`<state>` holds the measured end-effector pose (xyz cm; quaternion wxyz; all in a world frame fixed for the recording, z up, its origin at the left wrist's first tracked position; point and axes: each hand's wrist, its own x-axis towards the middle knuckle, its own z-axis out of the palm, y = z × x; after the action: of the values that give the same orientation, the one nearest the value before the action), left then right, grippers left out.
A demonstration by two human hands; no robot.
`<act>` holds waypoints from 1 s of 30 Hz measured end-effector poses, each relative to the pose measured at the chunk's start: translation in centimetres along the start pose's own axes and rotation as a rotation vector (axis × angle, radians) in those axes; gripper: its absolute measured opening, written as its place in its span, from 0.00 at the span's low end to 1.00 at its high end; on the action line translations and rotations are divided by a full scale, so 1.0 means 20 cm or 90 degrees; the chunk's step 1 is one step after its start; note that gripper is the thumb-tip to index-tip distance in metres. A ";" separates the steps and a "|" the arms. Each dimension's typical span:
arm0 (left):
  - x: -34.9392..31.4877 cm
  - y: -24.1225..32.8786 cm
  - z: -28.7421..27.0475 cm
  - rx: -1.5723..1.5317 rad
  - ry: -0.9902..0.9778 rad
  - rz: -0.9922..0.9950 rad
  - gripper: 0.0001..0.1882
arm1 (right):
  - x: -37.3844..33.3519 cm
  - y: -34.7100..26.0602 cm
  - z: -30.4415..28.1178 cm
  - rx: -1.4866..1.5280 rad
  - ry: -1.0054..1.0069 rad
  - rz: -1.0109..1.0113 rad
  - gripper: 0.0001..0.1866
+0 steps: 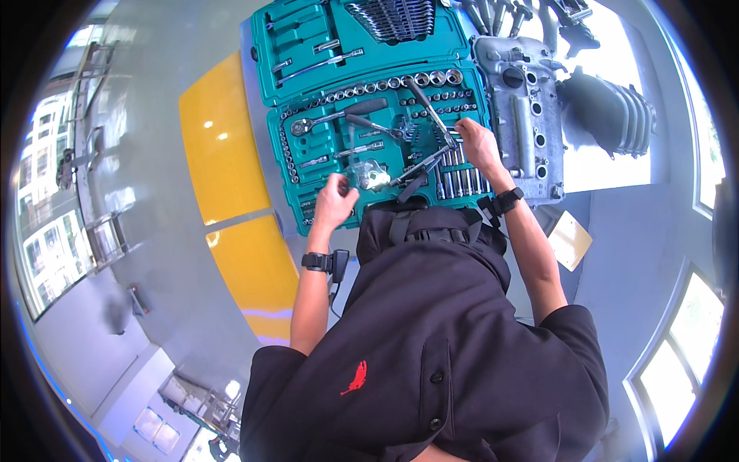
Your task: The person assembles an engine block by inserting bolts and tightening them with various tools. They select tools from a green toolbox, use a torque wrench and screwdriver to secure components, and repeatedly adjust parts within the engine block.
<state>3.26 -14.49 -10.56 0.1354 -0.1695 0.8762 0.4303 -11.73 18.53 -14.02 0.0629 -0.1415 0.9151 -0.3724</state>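
Note:
Before me lies an open green tool case (278, 131) with rows of chrome sockets (437, 78). My left hand (336, 202) is closed at the case's near left part, fingers curled at the edge of a clear plastic bag (372, 175) with something pale and shiny inside. Over the right part of the case, my right hand (479, 146) has thumb and fingers pinched together; what they hold, if anything, is too small to make out. Beside it lies a long chrome-handled tool (428, 106). A ratchet (302, 126) with a dark grip rests farther left.
Combination wrenches (396, 17) fill part of the case's lid. Right of the case stands a grey metal engine cover (517, 115) with round holes, then a dark ribbed duct (612, 112). Metal engine parts (500, 14) lie at the far right. Yellow panels (223, 138) are on the left.

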 end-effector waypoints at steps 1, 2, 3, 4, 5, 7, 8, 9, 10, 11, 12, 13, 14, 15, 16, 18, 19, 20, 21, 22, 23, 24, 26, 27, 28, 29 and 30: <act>0.01 -0.02 -0.03 0.049 0.014 -0.026 0.19 | 0.00 -0.02 -0.01 0.024 0.030 0.006 0.07; 0.01 -0.03 -0.06 0.098 0.031 -0.052 0.19 | -0.01 -0.03 -0.01 0.024 0.027 0.004 0.07; 0.02 -0.06 -0.07 0.160 0.076 -0.031 0.18 | -0.03 -0.04 -0.02 0.048 0.043 0.034 0.08; 0.03 -0.08 -0.07 0.158 0.078 -0.034 0.18 | -0.04 -0.05 -0.02 0.071 0.058 0.065 0.09; 0.03 -0.09 -0.07 0.187 0.095 -0.023 0.18 | -0.06 -0.04 -0.01 0.081 0.072 0.094 0.10; 0.04 -0.12 -0.06 0.223 0.120 -0.008 0.19 | -0.07 0.00 0.01 0.140 0.084 0.153 0.10; 0.04 -0.12 -0.05 0.222 0.119 -0.009 0.19 | -0.09 0.03 0.02 0.198 0.099 0.218 0.11; 0.04 -0.13 -0.04 0.215 0.120 -0.019 0.19 | -0.10 0.06 0.03 0.237 0.115 0.219 0.13; 0.04 -0.13 -0.02 0.207 0.121 -0.029 0.19 | -0.12 0.09 0.04 0.236 0.115 0.219 0.13; 0.02 -0.13 -0.02 0.207 0.119 -0.033 0.19 | -0.13 0.09 0.04 0.341 0.113 0.240 0.13; 0.01 -0.12 -0.02 0.211 0.136 -0.015 0.19 | -0.15 0.08 0.04 0.445 0.111 0.260 0.13; 0.00 -0.12 -0.01 0.215 0.152 0.003 0.18 | -0.16 0.08 0.03 0.504 0.084 0.280 0.14; 0.00 -0.09 -0.01 0.213 0.153 0.003 0.18 | -0.19 0.09 0.02 0.503 0.083 0.280 0.14; 0.00 -0.06 0.00 0.220 0.211 0.083 0.18 | -0.21 0.10 0.01 0.505 0.074 0.267 0.14; -0.01 -0.03 0.01 0.226 0.269 0.164 0.18 | -0.23 0.11 0.00 0.508 0.065 0.254 0.14; 0.02 0.07 0.03 0.146 0.224 0.226 0.15 | -0.24 0.12 0.01 0.544 0.055 0.267 0.15; 0.03 0.12 0.04 0.050 0.142 0.186 0.16 | -0.25 0.12 0.02 0.587 0.043 0.277 0.15; 0.05 0.19 0.06 -0.045 0.060 0.144 0.16 | -0.25 0.12 0.03 0.630 0.031 0.288 0.15; 0.07 0.24 0.10 -0.120 0.006 0.119 0.19 | -0.25 0.13 0.04 0.668 0.003 0.283 0.15; 0.11 0.29 0.14 -0.194 -0.048 0.095 0.22 | -0.25 0.14 0.05 0.667 0.000 0.282 0.15; 0.14 0.32 0.19 -0.219 -0.072 0.101 0.25 | -0.25 0.14 0.06 0.721 -0.008 0.288 0.15; 0.19 0.33 0.25 -0.244 -0.095 0.108 0.27 | -0.25 0.14 0.08 0.774 -0.016 0.292 0.14; 0.27 0.30 0.39 -0.411 -0.157 0.088 0.24 | -0.23 0.12 0.09 0.786 -0.040 0.288 0.15; 0.30 0.30 0.42 -0.467 -0.182 0.060 0.21 | -0.22 0.09 0.09 0.753 -0.071 0.310 0.14; 0.31 0.28 0.44 -0.523 -0.206 0.031 0.17 | -0.20 0.07 0.09 0.718 -0.102 0.331 0.14; 0.32 0.26 0.46 -0.523 -0.207 0.033 0.17 | -0.20 0.05 0.09 0.652 -0.118 0.331 0.13; 0.32 0.22 0.46 -0.485 -0.154 0.073 0.15 | -0.18 0.03 0.07 0.533 -0.156 0.308 0.15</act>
<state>-3.54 -5.69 -15.29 0.1406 -0.1066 0.6400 0.7479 -8.20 19.15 -15.37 0.3061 0.0693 0.6797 -0.6630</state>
